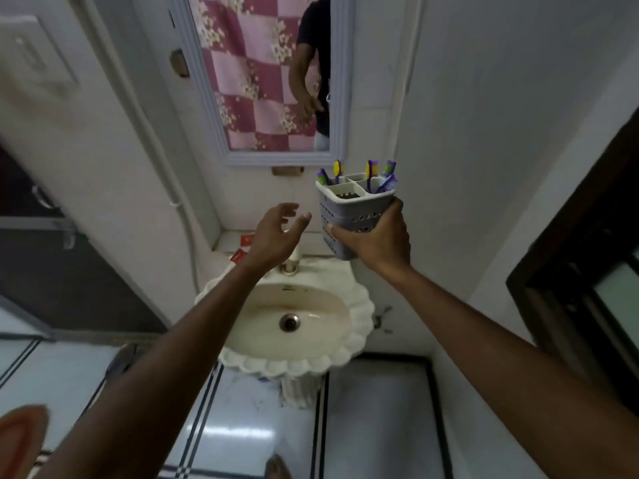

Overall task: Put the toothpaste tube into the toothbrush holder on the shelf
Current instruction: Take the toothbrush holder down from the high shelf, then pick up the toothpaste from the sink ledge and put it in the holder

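Reaching forward over the sink (294, 319), both bare arms are stretching out from the bottom of the view. Nearest the camera, a foot (276, 466) is showing on the glossy tiled floor (373, 420), and an orange, blurred shape is sitting at the lower left corner. Above the floor, the cream sink with its scalloped rim is standing on a pedestal, its drain in the middle of the bowl and a tap (290, 262) at its back edge, partly hidden by the left wrist.

The left hand (275, 236) is hovering above the tap with fingers spread and loose, holding nothing. The right hand (378, 238) is wrapping around the lower part of the holder (349, 216), a grey perforated basket with several compartments, and is keeping it tilted in the air, just beside the left hand. Toothbrushes (371, 174) with purple and yellow handles are standing in its far compartments; the near compartment is looking empty.

Behind the left hand, the tube (242, 248), red and white, is lying on the shelf (224, 242) against the wall, mostly covered by the hand. Farther up, a mirror (269, 77) is reflecting a pink checked curtain and the person's arm.
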Demonstrator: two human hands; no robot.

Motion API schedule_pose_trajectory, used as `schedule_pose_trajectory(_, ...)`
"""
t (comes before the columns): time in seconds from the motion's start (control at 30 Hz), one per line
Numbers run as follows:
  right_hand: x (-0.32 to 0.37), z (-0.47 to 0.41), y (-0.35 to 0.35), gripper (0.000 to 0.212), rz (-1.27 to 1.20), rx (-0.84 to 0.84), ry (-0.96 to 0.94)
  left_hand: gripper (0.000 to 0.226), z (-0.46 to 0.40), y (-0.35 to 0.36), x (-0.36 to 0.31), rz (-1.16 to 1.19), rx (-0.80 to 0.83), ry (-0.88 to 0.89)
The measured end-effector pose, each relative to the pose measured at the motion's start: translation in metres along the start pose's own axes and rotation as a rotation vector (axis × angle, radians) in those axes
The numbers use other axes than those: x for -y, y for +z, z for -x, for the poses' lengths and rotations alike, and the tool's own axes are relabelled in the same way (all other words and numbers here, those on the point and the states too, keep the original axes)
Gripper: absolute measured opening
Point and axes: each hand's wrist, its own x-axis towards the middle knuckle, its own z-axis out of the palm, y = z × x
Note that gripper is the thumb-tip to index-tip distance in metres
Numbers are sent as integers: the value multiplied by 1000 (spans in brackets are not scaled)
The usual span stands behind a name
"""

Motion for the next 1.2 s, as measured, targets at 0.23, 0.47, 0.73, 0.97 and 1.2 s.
schedule_pose_trajectory(0.23,-57,4,71,129,-3,57,160,39,-3,9,100,-8,84,-110)
schedule_pose_trajectory(0.47,-103,7,154,118,-50,2,322,28,-29,11,227,-171,263,-173)
schedule_pose_trajectory(0.73,-127,3,213,125,77,-110,453,68,-83,10,310,-704,499,58)
schedule_pose_trajectory(0.97,-153,-1,235,125,32,-133,482,54,-107,14,318,-1044,593,281)
schedule_pose_trajectory(1.2,-169,-12,235,133,-32,-18,448,47,-87,6,316,-1015,498,173)
